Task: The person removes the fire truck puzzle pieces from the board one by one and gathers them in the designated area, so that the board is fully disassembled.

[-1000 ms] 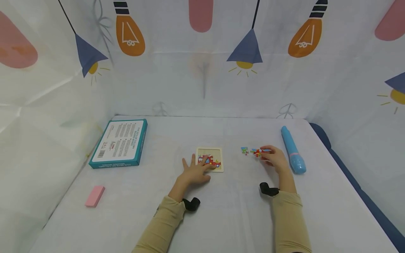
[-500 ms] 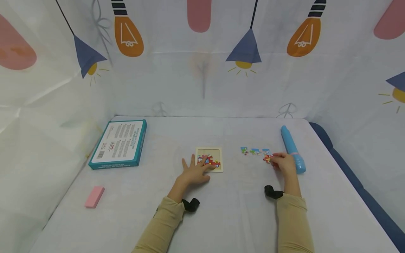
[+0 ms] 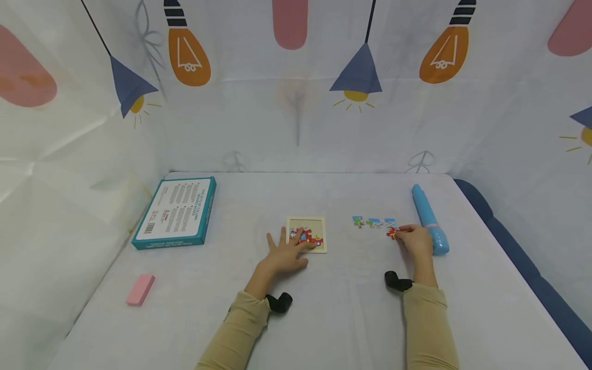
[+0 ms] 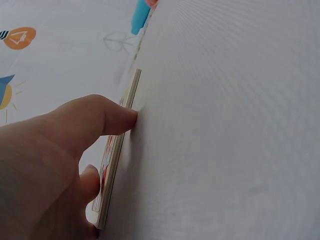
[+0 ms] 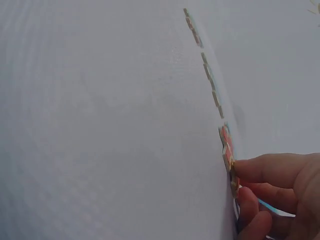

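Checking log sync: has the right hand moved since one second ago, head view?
Yes. The right hand has moved rightward, closing the gap to the light-blue pink-banded baton and now overlapping its lower end in view.

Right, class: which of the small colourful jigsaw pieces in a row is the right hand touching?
The red-and-blue jigsaw piece at the row's right end in the head view: the right hand's fingertips touch it, while the other pieces lie untouched.

wood tray (image 3: pixel 317 223) lying flat, red truck pic (image 3: pixel 319 240) in lower half. 3 bluish pcs (image 3: pixel 374 222) in a row to its R, pinched red pc (image 3: pixel 392 233) just under R end
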Demonstrator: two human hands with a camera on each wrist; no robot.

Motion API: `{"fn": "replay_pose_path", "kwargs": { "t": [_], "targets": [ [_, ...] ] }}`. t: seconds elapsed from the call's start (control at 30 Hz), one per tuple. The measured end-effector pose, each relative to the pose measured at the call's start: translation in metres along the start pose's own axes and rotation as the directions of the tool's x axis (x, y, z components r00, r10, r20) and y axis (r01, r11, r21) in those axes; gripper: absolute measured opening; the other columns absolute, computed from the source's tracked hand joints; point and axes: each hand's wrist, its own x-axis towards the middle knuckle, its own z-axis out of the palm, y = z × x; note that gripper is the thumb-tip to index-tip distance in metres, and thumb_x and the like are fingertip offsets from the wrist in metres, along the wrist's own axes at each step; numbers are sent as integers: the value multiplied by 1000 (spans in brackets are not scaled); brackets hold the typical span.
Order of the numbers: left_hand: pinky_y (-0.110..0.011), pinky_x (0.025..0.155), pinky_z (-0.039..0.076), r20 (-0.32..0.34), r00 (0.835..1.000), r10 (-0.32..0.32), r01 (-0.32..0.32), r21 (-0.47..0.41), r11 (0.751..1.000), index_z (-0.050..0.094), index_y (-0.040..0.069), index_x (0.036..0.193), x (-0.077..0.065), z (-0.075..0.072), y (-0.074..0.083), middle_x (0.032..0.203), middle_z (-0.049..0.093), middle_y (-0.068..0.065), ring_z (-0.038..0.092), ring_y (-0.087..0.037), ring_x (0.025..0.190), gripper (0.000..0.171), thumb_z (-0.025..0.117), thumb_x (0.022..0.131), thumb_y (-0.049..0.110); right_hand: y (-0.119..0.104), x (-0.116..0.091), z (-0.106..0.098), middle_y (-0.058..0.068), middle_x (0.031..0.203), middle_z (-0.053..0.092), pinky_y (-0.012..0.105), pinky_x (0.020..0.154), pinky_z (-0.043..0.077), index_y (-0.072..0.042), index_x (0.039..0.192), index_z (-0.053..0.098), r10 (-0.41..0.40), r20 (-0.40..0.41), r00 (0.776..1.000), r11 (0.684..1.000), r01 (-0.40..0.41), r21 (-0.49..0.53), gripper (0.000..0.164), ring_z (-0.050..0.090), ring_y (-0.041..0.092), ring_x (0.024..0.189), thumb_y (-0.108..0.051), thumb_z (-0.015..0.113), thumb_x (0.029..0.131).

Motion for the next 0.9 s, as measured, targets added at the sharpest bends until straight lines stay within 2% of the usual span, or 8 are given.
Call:
{"fn": "replay_pose_path", "kwargs": {
  "t": [0.13, 0.23, 0.37, 0.43, 0.53, 0.67, 0.77, 0.9],
  "targets": [
    [-73, 96, -8, -10, 1000, 5, -5, 5, 1000, 47, 37, 133, 0, -1, 0, 155, 11, -3, -4, -48, 136, 45, 52, 89, 33, -1, 0, 1, 22, 111, 58, 29, 60, 38, 2, 115, 59, 4, -3, 1000, 999, -4, -34, 36, 52, 26, 85, -22, 58, 87],
    [-73, 96, -6, -15, 1000, 8, -8, 17, 1000, 46, 37, 134, -1, -2, 1, 155, 12, -3, -2, -49, 136, 46, 52, 88, 34, -1, 1, 1, 22, 110, 58, 29, 59, 40, 1, 117, 57, 8, -3, 1000, 999, -8, -34, 39, 53, 25, 84, -23, 58, 87],
    [-74, 96, -4, -20, 1000, 17, -17, 23, 1000, 45, 35, 135, -2, -2, 2, 155, 14, -4, 0, -50, 136, 48, 53, 88, 34, -5, 0, 0, 20, 105, 58, 26, 57, 41, 1, 120, 55, 3, -27, 1000, 1000, -3, 4, 39, 53, 21, 77, -23, 56, 89],
    [-74, 96, -3, -24, 999, 22, -21, 21, 1000, 45, 35, 135, -2, -2, 2, 155, 15, -4, 1, -50, 135, 48, 53, 87, 34, -11, -2, 1, 18, 103, 57, 23, 55, 41, 1, 120, 55, -25, -50, 998, 998, 28, 59, 38, 52, 18, 74, -21, 55, 89],
    [-74, 96, -3, -29, 999, 22, -21, 22, 1000, 45, 35, 135, -2, -2, 3, 155, 15, -4, 1, -50, 135, 48, 54, 88, 34, -22, -5, 7, 13, 98, 57, 21, 54, 44, 0, 119, 56, -76, -41, 996, 974, 83, 211, 35, 53, 16, 70, -18, 56, 90],
    [-73, 96, -3, -30, 999, 19, -18, 31, 999, 44, 35, 135, -2, -2, 3, 155, 15, -2, 1, -49, 136, 48, 54, 88, 36, -39, -10, 20, 6, 94, 57, 21, 58, 47, 1, 120, 54, -154, 28, 988, 917, 133, 376, 34, 57, 16, 75, -16, 58, 90],
    [-73, 97, -4, -34, 999, 18, -17, 21, 1000, 42, 34, 136, -1, -1, 2, 155, 15, -2, 1, -49, 136, 50, 56, 88, 36, -48, -15, 31, 3, 95, 57, 22, 64, 48, 1, 122, 54, -208, 77, 975, 899, 160, 409, 36, 57, 17, 81, -15, 58, 90],
    [-73, 97, -4, -45, 999, 19, -19, -5, 1000, 42, 29, 136, -2, -1, 1, 154, 16, -2, 1, -48, 136, 52, 58, 87, 36, -59, -19, 46, 6, 97, 58, 25, 66, 49, 2, 122, 54, -249, 129, 960, 879, 168, 447, 36, 59, 20, 84, -14, 59, 90]
  ]
}}
